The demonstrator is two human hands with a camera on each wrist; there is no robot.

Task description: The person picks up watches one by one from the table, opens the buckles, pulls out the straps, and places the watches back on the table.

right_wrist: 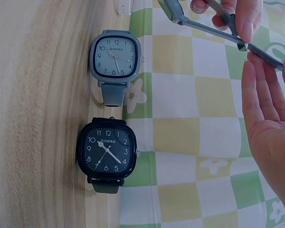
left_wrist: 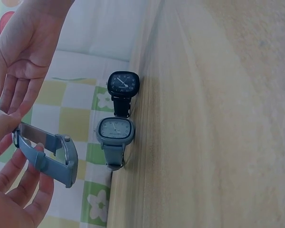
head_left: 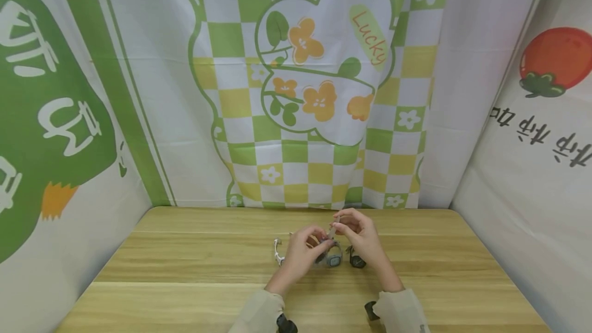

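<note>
Between both hands, raised over the table, is a grey-blue wristwatch (left_wrist: 57, 164) with its strap bent into a loop. My left hand (head_left: 302, 248) grips it near the buckle. The free end of the strap (right_wrist: 266, 58) is pinched between the thumb and fingers of my right hand (head_left: 364, 236). Below the hands, a second grey-blue watch (right_wrist: 115, 57) with a squarish dial stands on the table. To its right is a black watch (right_wrist: 108, 152), dial facing up. A white watch (head_left: 278, 252) lies left of my left hand, partly hidden by it.
The wooden table (head_left: 194, 266) carries the watches near its middle. A checked green, yellow and white cloth (head_left: 296, 168) hangs behind the far edge. Printed white sheets (head_left: 522, 168) enclose both sides. Dark wrist bands (head_left: 371, 311) sit at the sleeves.
</note>
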